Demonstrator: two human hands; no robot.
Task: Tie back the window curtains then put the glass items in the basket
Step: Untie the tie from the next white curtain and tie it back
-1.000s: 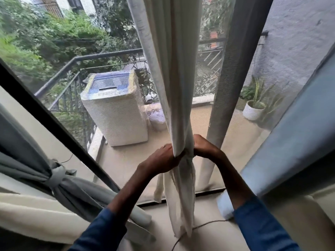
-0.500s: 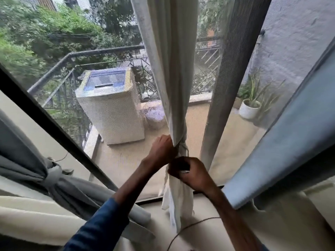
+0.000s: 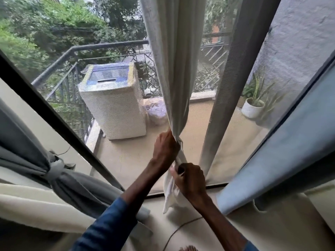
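I'm seeing cream curtain (image 3: 174, 69) running off top edge; left hand (image 3: 165, 151) fingertips hiding behind its folds; I'm not resolving tie strand (image 3: 180, 142), too small.

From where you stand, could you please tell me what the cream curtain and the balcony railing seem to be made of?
The cream curtain looks like matte woven cloth, perhaps cotton: it hangs in soft folds and bunches where gripped. The balcony railing appears to be dark painted metal: thin rigid bars under a tubular top rail.

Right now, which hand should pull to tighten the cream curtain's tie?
Probably right: the right hand grips the loose lower end of the cream curtain, free to pull, while the left hand clamps the gather above.
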